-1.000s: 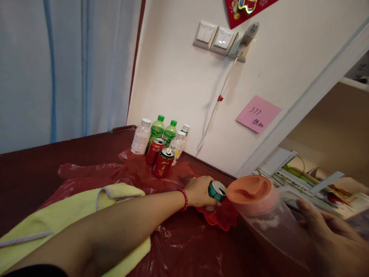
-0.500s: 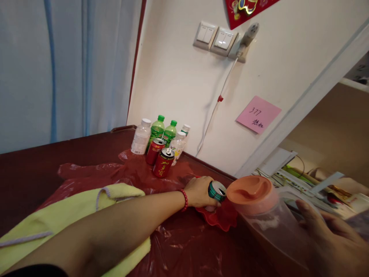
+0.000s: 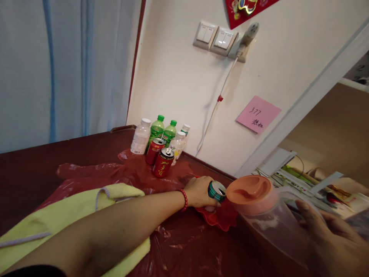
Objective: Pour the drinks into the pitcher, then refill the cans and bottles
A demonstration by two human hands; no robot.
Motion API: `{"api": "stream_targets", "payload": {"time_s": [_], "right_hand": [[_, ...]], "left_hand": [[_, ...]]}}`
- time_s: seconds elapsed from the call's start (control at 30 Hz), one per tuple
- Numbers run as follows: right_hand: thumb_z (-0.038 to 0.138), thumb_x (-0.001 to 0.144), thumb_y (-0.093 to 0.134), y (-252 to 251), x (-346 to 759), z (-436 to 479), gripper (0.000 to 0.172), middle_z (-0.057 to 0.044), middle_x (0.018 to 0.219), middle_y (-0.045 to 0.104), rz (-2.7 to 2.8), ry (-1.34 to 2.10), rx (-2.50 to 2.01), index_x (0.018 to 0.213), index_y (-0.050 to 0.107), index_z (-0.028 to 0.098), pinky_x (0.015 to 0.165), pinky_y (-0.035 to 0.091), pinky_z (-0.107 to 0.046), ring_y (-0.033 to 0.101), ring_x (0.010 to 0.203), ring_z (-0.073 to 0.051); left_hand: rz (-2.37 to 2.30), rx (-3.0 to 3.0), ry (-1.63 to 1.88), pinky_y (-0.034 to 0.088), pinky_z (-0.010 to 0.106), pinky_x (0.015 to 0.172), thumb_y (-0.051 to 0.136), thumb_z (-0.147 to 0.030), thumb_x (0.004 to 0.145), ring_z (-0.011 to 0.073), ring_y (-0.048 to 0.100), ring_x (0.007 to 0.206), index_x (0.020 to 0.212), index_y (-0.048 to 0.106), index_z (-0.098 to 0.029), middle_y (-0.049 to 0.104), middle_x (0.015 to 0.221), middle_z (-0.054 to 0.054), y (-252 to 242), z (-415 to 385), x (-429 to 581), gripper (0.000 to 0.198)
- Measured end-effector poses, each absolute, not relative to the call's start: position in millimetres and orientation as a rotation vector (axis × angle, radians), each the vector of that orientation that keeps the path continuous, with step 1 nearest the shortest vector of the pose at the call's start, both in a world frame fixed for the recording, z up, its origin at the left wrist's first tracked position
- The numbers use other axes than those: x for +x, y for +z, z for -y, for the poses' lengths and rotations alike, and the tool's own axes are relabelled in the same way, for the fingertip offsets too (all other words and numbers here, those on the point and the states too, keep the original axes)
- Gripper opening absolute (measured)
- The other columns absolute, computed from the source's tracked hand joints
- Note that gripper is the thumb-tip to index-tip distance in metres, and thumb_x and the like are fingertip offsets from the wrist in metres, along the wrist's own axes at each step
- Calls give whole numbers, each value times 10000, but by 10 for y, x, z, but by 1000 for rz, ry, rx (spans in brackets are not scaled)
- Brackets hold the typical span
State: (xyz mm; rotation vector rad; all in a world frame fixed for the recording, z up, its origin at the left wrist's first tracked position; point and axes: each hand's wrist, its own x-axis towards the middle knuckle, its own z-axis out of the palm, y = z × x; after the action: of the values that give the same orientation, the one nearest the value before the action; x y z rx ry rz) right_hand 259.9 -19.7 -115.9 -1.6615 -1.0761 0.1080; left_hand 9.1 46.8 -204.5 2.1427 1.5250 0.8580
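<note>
My left hand (image 3: 199, 191) reaches across the table and is wrapped round a green can (image 3: 216, 191) whose opened top points right. The can is tilted over a red plastic dish (image 3: 220, 217). My right hand (image 3: 331, 240) grips the handle side of a clear plastic jug (image 3: 276, 227) with an orange lid (image 3: 249, 189), tilted so the lid faces the can. Jug and can almost touch. A red bead bracelet is on my left wrist.
Two red cans (image 3: 159, 157) and several small bottles (image 3: 157, 132) stand at the table's far edge by the wall. A yellow cloth (image 3: 72, 207) lies on red plastic sheeting (image 3: 184, 246) under my left arm. Papers and clutter (image 3: 302, 177) fill a lower surface at right.
</note>
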Motion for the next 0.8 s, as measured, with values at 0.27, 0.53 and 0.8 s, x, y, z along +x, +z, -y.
{"api": "stream_targets", "payload": {"time_s": [0.27, 0.53, 0.8], "right_hand": [[663, 706, 724, -1205, 2655, 200, 487, -45, 800, 679, 1134, 83, -1630, 916, 716, 224, 661, 478, -311, 567, 853, -270], [650, 536, 728, -1141, 2555, 213, 503, -51, 724, 636, 1031, 128, -1612, 815, 690, 234, 639, 453, -338, 540, 833, -281], [664, 537, 758, -1160, 2585, 183, 511, -40, 744, 654, 1030, 137, -1571, 827, 711, 246, 664, 427, -356, 531, 779, -259]], "left_hand": [[-1539, 2143, 851, 581, 394, 872, 856, -612, 628, 351, 740, 1056, 1096, 696, -249, 775, 1154, 74, -2036, -464, 98, 613], [-1540, 2140, 856, 584, 383, 869, 849, -609, 632, 331, 743, 1054, 1116, 694, -260, 775, 1152, 54, -2047, -468, 97, 616], [-1522, 2143, 871, 582, 402, 890, 848, -606, 635, 339, 737, 1067, 1134, 697, -253, 773, 1165, 63, -2055, -469, 89, 630]]}}
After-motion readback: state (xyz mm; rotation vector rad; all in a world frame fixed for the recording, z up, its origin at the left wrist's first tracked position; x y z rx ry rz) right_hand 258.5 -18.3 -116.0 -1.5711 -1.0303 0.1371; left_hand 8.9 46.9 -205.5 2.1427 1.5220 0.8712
